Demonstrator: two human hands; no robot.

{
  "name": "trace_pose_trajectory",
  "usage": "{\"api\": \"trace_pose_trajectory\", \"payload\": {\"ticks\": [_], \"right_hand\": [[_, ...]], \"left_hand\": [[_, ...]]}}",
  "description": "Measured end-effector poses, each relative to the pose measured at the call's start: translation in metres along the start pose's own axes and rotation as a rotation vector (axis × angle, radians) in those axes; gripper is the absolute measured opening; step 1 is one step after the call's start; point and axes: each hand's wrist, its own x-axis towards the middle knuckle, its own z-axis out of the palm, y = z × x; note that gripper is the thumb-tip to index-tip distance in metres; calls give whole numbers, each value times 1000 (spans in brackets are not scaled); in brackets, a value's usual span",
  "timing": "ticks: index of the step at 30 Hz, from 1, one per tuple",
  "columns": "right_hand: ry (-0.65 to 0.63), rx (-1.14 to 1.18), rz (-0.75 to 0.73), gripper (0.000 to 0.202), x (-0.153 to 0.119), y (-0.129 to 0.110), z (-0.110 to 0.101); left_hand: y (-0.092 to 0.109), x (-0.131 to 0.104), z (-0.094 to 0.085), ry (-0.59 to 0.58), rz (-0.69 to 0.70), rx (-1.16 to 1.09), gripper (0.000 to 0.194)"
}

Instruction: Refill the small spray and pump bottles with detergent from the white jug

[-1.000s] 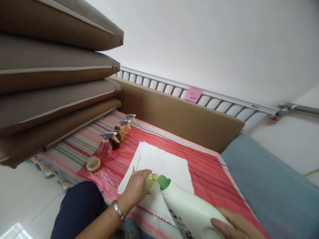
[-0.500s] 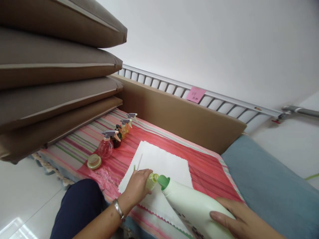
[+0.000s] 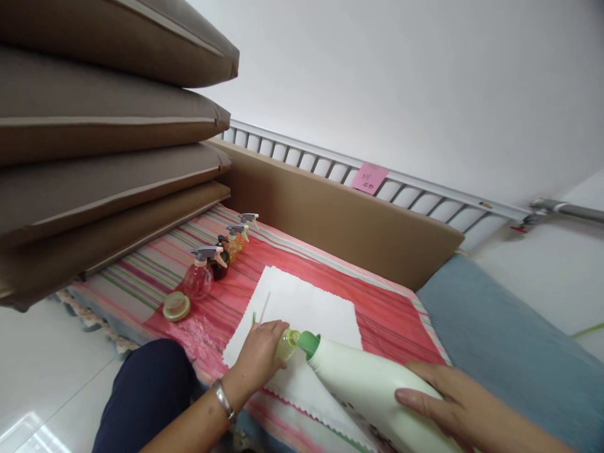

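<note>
My left hand is wrapped round a small clear yellow-green bottle, its open mouth facing right. In my right hand lies a large pale green squeeze bottle, tilted so that its green cap meets the small bottle's mouth. Whether liquid flows between them I cannot tell. Both bottles are held over a white cloth with zigzag edges. A thin pale tube lies on the cloth just beyond my left hand.
Several spray bottles stand in a row at the left, the nearest a pink one. Beside it sits a round lidded jar. Stacked brown cushions rise at the left; a brown board and a railing with a pink note stand behind.
The large bottle's rear end has dropped slightly and swung right with my right hand, so it lies a little flatter. My left hand and the small bottle have barely moved.
</note>
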Motion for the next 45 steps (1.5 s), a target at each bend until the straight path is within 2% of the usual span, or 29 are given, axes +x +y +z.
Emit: {"api": "trace_pose_trajectory", "payload": {"ticks": [5,15,24,45], "right_hand": [[-18,15,44,42,-1,-8,-5],[-5,53,30,36,-2,-12,-10],[-36,43,35,39,-2,-18,-15],[-71,33,56,36,1,-15,-18]], "left_hand": [[1,-1,1,-11,10,15,73],[5,-1,-3,-44,-17,15,71],[5,-1,0,-41,-5,22,72],[3,0,2,-49,-18,10,72]]}}
